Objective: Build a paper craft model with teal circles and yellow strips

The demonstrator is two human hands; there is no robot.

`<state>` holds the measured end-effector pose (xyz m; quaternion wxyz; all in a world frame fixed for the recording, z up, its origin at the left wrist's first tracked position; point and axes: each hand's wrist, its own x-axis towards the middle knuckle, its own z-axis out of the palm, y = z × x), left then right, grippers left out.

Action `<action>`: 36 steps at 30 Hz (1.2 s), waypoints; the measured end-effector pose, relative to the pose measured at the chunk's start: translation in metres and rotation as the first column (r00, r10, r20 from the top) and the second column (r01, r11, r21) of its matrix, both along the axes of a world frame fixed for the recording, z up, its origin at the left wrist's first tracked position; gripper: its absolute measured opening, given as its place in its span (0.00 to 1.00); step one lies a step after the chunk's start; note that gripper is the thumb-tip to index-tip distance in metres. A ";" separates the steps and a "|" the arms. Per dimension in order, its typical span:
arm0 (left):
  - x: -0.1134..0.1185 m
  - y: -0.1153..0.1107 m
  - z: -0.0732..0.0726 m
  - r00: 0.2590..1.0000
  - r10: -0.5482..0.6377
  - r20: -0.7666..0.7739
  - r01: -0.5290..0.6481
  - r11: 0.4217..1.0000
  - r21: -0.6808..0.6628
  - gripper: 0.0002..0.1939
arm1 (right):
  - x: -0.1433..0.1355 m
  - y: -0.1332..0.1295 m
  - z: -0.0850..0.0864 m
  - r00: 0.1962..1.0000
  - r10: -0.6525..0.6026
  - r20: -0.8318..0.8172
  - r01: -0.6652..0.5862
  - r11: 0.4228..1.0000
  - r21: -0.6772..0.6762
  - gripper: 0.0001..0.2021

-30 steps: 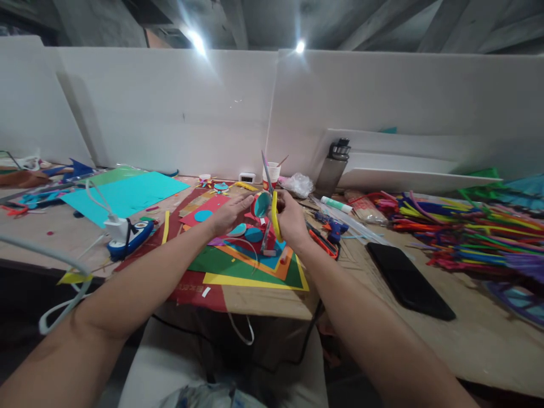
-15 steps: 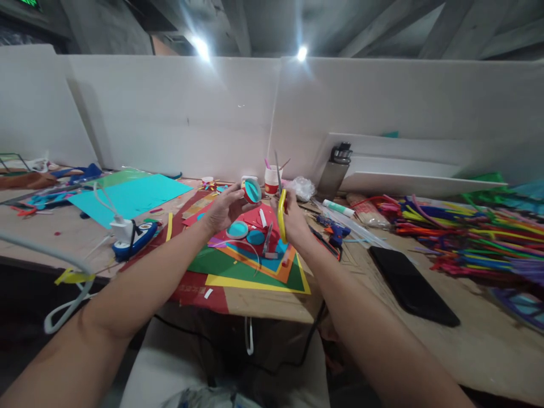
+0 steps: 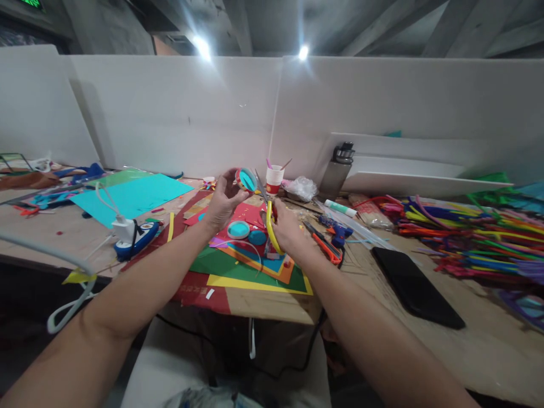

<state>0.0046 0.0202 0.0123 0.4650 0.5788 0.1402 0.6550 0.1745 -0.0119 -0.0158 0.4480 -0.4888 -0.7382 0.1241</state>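
Note:
My left hand (image 3: pixel 223 203) is closed around a short, round paper cup piece (image 3: pixel 247 180), red and white outside with turquoise at its face. In my right hand (image 3: pixel 288 224) are yellow-handled scissors (image 3: pixel 271 228), blades pointing up and left beside the cup piece. Whether the blades touch it I cannot tell. Below the hands, a white-rimmed turquoise disc (image 3: pixel 238 229) and a plain turquoise disc (image 3: pixel 256 237) lie on a stack of coloured sheets, the green sheet (image 3: pixel 216 263) among them. A utility knife near the scissors is partly hidden by them.
Behind the hands stand paper cups (image 3: pixel 274 177) with sticks inside and a grey bottle (image 3: pixel 336 170). On the right lie orange-handled pliers (image 3: pixel 327 245), a blue glue gun (image 3: pixel 339 233), a black phone (image 3: pixel 416 286) and pipe cleaners (image 3: pixel 463 232). A power strip (image 3: pixel 136 241) sits left.
My right hand and the scissors have moved left and down a little, and the blades now lean toward the cup piece. My left hand has raised and turned the cup piece slightly.

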 end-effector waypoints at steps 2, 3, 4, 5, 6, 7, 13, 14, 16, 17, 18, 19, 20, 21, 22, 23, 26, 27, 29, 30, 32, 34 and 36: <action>0.002 0.002 -0.001 1.000 0.020 -0.008 -0.020 0.999 0.051 0.29 | -0.001 -0.002 0.002 1.000 -0.009 0.023 0.009 1.000 -0.003 0.13; 0.003 0.002 -0.002 0.999 0.032 -0.017 -0.031 0.997 0.070 0.29 | -0.001 -0.003 0.003 0.999 -0.016 0.036 0.016 1.000 -0.006 0.12; 0.004 0.003 -0.003 0.999 0.044 -0.027 -0.041 0.995 0.085 0.30 | -0.001 -0.004 0.003 0.999 -0.023 0.047 0.024 1.000 -0.010 0.12; 0.004 0.004 -0.004 0.998 0.054 -0.037 -0.051 0.994 0.096 0.30 | -0.001 -0.004 0.003 0.998 -0.032 0.055 0.032 0.999 -0.014 0.12; 0.004 0.004 -0.005 0.997 0.063 -0.044 -0.058 0.993 0.104 0.30 | -0.001 -0.004 0.003 0.997 -0.039 0.060 0.040 0.999 -0.016 0.13; 0.004 0.005 -0.006 0.997 0.067 -0.049 -0.062 0.992 0.107 0.31 | -0.001 -0.004 0.003 0.997 -0.045 0.063 0.046 0.999 -0.017 0.13; 0.003 0.005 -0.007 0.997 0.052 -0.064 -0.046 0.995 0.091 0.30 | 0.000 -0.005 0.005 0.991 -0.069 0.110 0.070 0.998 -0.001 0.16; 0.002 0.005 -0.007 0.997 0.051 -0.062 -0.046 0.996 0.082 0.30 | 0.000 -0.006 0.005 0.990 -0.078 0.121 0.080 0.997 -0.007 0.16; 0.002 0.004 -0.006 0.997 0.049 -0.054 -0.045 0.997 0.059 0.31 | 0.000 -0.007 0.007 0.986 -0.095 0.139 0.098 0.995 -0.020 0.17; 0.002 0.003 -0.005 0.998 0.044 -0.050 -0.041 0.998 0.044 0.31 | 0.000 -0.008 0.008 0.984 -0.100 0.147 0.104 0.994 -0.024 0.17; 0.001 0.002 -0.004 0.998 0.037 -0.045 -0.036 0.999 0.028 0.31 | 0.000 -0.009 0.009 0.983 -0.102 0.154 0.107 0.994 -0.023 0.17; 0.001 0.001 -0.003 0.999 0.029 -0.040 -0.029 1.000 0.011 0.32 | 0.001 -0.009 0.009 0.981 -0.103 0.162 0.107 0.994 -0.018 0.17; 0.000 0.000 -0.002 0.999 0.021 -0.035 -0.021 1.000 -0.007 0.32 | 0.001 -0.010 0.010 0.980 -0.102 0.169 0.105 0.994 -0.011 0.17; 0.000 -0.001 -0.001 0.999 0.013 -0.029 -0.014 1.000 -0.028 0.31 | 0.001 -0.011 0.011 0.980 -0.100 0.174 0.102 0.995 -0.004 0.17; -0.001 -0.002 0.001 1.000 0.006 -0.021 -0.007 0.999 -0.049 0.31 | 0.001 -0.012 0.011 0.979 -0.099 0.178 0.100 0.995 0.003 0.17; -0.002 -0.003 0.002 1.000 -0.002 -0.012 0.001 0.998 -0.069 0.30 | 0.002 -0.012 0.012 0.978 -0.099 0.182 0.099 0.995 0.009 0.17; -0.005 -0.002 0.004 1.000 -0.026 0.006 0.026 0.995 -0.096 0.29 | 0.003 -0.014 0.013 0.978 -0.092 0.189 0.087 0.996 0.035 0.17; -0.007 -0.001 0.004 0.999 -0.035 0.006 0.035 0.995 -0.097 0.28 | 0.003 -0.014 0.013 0.978 -0.088 0.191 0.080 0.996 0.049 0.17; -0.010 0.001 0.005 0.999 -0.051 0.004 0.051 0.994 -0.095 0.26 | 0.004 -0.014 0.013 0.977 -0.083 0.197 0.069 0.995 0.074 0.18; -0.011 0.002 0.006 0.998 -0.060 0.005 0.060 0.994 -0.096 0.25 | 0.004 -0.014 0.014 0.976 -0.083 0.202 0.068 0.994 0.083 0.19; -0.014 0.002 0.008 0.997 -0.081 0.012 0.082 0.992 -0.099 0.22 | 0.005 -0.013 0.014 0.972 -0.090 0.217 0.072 0.993 0.089 0.19; -0.015 0.002 0.010 0.994 -0.106 0.021 0.108 0.989 -0.098 0.20 | 0.005 -0.012 0.014 0.968 -0.101 0.231 0.084 0.993 0.082 0.19; -0.015 0.000 0.011 0.992 -0.124 0.024 0.126 0.987 -0.100 0.19 | 0.005 -0.009 0.012 0.966 -0.110 0.236 0.093 0.992 0.082 0.20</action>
